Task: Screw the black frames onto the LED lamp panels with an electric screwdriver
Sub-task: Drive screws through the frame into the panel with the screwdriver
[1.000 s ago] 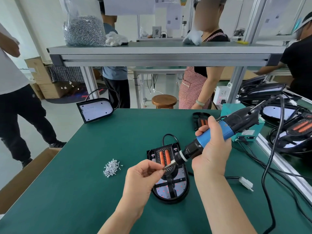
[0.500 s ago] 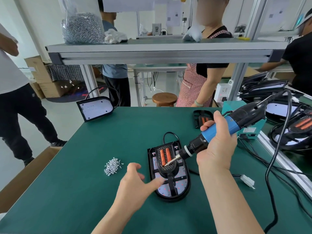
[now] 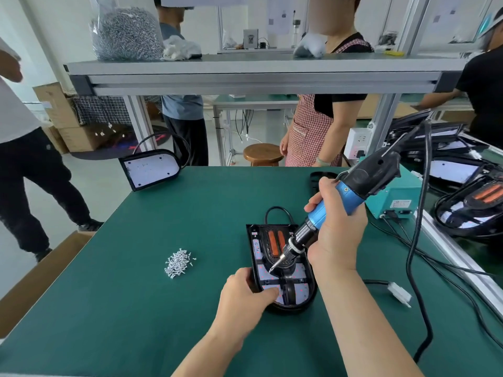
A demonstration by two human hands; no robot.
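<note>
An LED lamp panel (image 3: pixel 299 291) lies on the green table mat (image 3: pixel 136 308) with a black frame (image 3: pixel 286 282) and two orange strips on top of it. My left hand (image 3: pixel 242 297) holds the panel's near left edge, thumb lying on its white face. My right hand (image 3: pixel 337 235) grips the blue and black electric screwdriver (image 3: pixel 351 191), tilted down to the left. Its bit tip touches the frame at the left side, just above my left hand. A small heap of silver screws (image 3: pixel 178 263) lies on the mat to the left.
A second panel (image 3: pixel 151 168) lies at the table's far left corner. The teal power box (image 3: pixel 394 197), black cable (image 3: pixel 416 240) and white connector (image 3: pixel 398 293) are on the right, with stacked lamps (image 3: pixel 468 205) beyond. A screw bag (image 3: pixel 126 34) sits on the shelf. People stand behind.
My left hand left the bit tip, opened, then came down onto the panel's near left edge. The screwdriver tip dropped from above the orange strips to the frame's left side.
</note>
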